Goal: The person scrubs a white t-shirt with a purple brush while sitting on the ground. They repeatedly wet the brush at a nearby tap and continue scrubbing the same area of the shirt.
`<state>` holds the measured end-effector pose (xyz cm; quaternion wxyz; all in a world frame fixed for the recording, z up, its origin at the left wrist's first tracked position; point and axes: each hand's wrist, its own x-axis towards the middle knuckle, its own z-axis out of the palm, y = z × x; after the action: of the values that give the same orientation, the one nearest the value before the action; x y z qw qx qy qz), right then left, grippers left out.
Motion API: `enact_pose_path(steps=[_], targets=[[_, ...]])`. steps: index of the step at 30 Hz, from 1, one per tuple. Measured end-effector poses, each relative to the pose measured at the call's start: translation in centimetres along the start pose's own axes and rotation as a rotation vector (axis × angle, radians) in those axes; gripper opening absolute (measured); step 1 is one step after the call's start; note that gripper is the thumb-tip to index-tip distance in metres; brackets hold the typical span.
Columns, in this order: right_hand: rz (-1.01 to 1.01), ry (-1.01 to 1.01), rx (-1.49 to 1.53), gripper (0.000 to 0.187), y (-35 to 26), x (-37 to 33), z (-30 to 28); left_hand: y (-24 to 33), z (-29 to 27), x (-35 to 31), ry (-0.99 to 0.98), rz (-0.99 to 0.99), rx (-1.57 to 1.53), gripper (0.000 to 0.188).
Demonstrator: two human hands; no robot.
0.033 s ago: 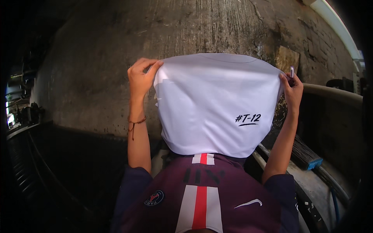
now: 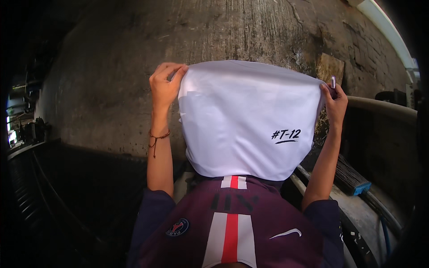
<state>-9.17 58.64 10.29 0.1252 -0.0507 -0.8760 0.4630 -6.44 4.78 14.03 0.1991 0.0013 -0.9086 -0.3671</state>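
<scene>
Against a rough, stained concrete wall point(image 2: 250, 31), seen from the head camera, both arms are raised and stretch a white cloth point(image 2: 250, 120) between them at about chest height in front of the person. At the cloth's upper left corner the left hand point(image 2: 166, 85) is curled closed, thumb and fingers pinching the folded edge, with a thin red string bracelet point(image 2: 157, 136) around the wrist below it. At the upper right corner the right hand point(image 2: 335, 100) is likewise closed in a pinch on the fabric, and a small pale object pokes up between its fingers, too small to identify. The cloth hangs taut and smooth, with a short black printed mark near its lower right, and its bottom edge overlaps the top of the person's dark maroon jersey point(image 2: 232, 223) with a red and white centre stripe. Low on the right, a brush with a blue base point(image 2: 353, 178) lies on a pale ledge beside a curved railing point(image 2: 384, 107).
</scene>
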Motion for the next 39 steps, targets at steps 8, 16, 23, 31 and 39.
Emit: enact_pose_path(steps=[8,16,23,31,39], targets=[[0.308,0.049,0.123,0.014,2.0,-13.2,-2.5,-5.5,-0.8,-12.8,0.011,-0.703,-0.361,0.05],[0.79,-0.015,0.495,0.037,5.0,-29.0,-3.3,-4.4,-4.3,-28.6,-0.447,-1.27,-0.819,0.061],[0.959,-0.133,0.667,0.039,9.0,-30.2,-3.3,-4.6,-5.1,-27.6,-0.307,-1.194,-0.777,0.05],[0.984,-0.172,0.605,0.033,2.0,-26.7,-5.6,-2.9,-7.5,-27.6,0.177,-0.992,-0.815,0.044],[0.799,-0.036,0.379,0.019,0.9,-22.9,-6.6,-2.4,-4.6,-24.9,-0.105,-0.988,-0.261,0.057]])
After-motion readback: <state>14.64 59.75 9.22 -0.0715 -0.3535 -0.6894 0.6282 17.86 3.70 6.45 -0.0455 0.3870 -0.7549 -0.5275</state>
